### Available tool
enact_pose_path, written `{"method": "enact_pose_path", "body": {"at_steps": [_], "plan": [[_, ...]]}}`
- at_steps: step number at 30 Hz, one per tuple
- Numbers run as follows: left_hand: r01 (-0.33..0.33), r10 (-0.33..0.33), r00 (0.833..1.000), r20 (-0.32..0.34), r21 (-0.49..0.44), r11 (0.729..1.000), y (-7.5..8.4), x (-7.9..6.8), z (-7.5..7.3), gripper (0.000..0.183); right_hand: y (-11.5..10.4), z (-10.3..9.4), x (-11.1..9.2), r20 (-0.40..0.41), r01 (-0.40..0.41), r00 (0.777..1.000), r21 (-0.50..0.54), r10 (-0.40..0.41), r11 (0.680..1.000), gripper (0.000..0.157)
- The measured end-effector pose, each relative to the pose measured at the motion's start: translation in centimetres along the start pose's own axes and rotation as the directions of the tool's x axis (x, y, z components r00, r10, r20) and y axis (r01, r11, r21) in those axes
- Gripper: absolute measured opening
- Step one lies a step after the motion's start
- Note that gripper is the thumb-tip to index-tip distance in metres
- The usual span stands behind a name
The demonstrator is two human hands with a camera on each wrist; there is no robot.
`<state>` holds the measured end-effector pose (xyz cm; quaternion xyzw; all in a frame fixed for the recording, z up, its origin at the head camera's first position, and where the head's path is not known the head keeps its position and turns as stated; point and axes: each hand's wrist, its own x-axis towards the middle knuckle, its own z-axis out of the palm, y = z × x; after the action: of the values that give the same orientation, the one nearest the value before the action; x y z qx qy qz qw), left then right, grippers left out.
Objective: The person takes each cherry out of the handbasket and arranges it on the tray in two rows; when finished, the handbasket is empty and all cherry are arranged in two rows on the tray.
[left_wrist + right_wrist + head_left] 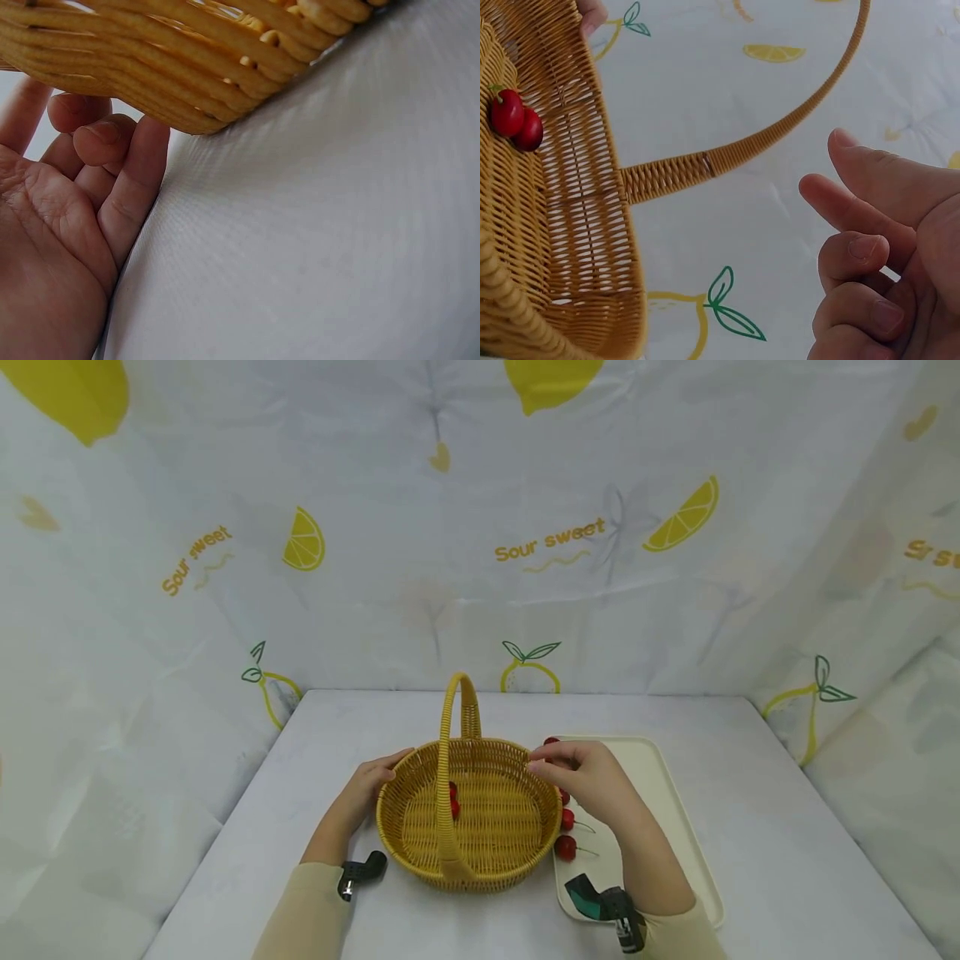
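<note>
A yellow woven basket (504,814) with a tall arched handle (444,777) stands on the table. At its left rim my left hand (366,792) holds it, the thumb at the edge; in the left wrist view some fingers curl beneath the wicker side. Two red cherries (508,114) lie together inside the basket, partly behind the handle in the head view. Above the right rim hovers my right hand (594,781), thumb and forefinger apart, other fingers loosely bent, nothing between them. Several stemmed cherries (566,847) lie along the tray's left side, beside the basket.
A cream rectangular tray (656,793) lies right of the basket, partly under my right forearm. The table has a white cover (780,860). Behind and at the sides hangs a white cloth (420,610) printed with lemons.
</note>
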<state>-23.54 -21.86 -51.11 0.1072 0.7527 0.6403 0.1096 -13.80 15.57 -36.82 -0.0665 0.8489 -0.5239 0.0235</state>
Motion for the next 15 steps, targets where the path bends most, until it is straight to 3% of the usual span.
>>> {"method": "enact_pose_path", "body": {"at_steps": [5, 15], "plan": [[0.000, 0.000, 1.000, 0.005, -0.005, 1.000, -0.1, 0.1, 0.0, 0.064, -1.3, 1.1, 1.5, 0.018, -0.003, 1.000, 0.005, 0.003, 1.000, 0.031], [0.006, -0.006, 1.000, 0.002, -0.014, 1.000, -0.2, 0.2, 0.0, 0.064, -3.0, 4.0, 4.6, 0.107, 0.101, 0.989, 0.003, -0.100, 0.995, 0.027]]}}
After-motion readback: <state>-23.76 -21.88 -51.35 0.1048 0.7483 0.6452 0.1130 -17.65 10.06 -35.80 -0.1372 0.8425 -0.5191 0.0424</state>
